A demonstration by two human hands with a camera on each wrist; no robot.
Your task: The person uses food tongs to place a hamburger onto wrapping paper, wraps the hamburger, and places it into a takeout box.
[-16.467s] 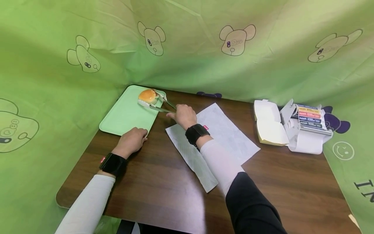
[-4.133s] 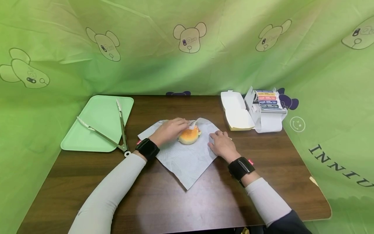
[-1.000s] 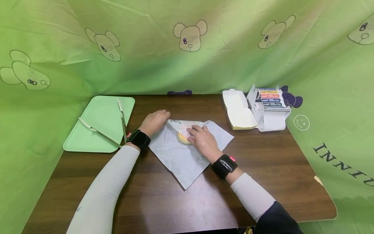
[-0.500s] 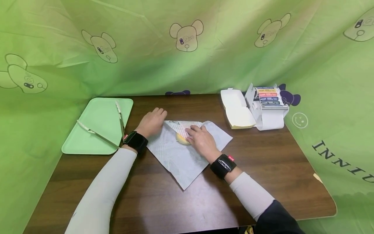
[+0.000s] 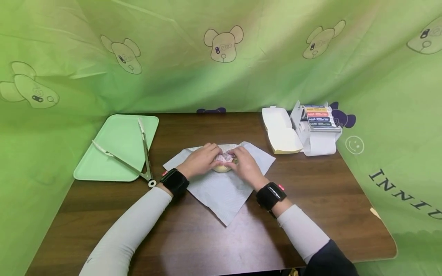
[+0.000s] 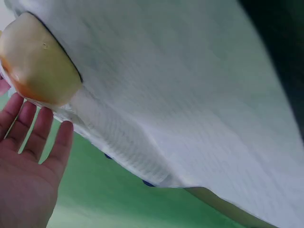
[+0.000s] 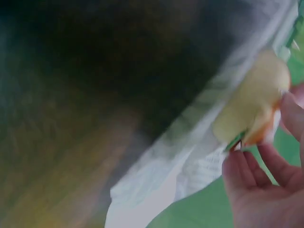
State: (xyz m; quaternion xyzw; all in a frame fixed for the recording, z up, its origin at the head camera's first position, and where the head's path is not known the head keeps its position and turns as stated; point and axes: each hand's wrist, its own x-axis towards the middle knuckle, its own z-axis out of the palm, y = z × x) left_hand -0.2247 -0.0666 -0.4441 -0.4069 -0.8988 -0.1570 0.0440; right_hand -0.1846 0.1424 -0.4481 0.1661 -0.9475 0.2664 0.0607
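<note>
A hamburger [image 5: 221, 169] with a glossy bun lies on white wrapping paper [image 5: 224, 199] mid-table. The paper's far flap is folded over the bun's top, its printed side up. My left hand [image 5: 201, 160] cups the burger's left side, thumb at the near top and fingers behind. In the left wrist view its fingertips [image 6: 43, 114] meet the bun and the paper's far edge. My right hand [image 5: 246, 165] holds the opposite side, thumb over the top. The right wrist view shows green and red filling beside those fingertips [image 7: 231, 159]. The hands hide part of the burger.
On the left is a light-green tray [image 5: 117, 130], with metal tongs [image 5: 146, 175] lying spread across its right edge. An open white takeaway box [image 5: 281, 132] stands at the back right, beside a white dispenser [image 5: 319, 128] with colored label rolls. A green curtain [image 5: 179, 88] backs the table.
The burger went from tray to paper and the tongs were laid down. In the last half second my left hand left the paper's far-left corner for the burger; my right hand shifted slightly right.
</note>
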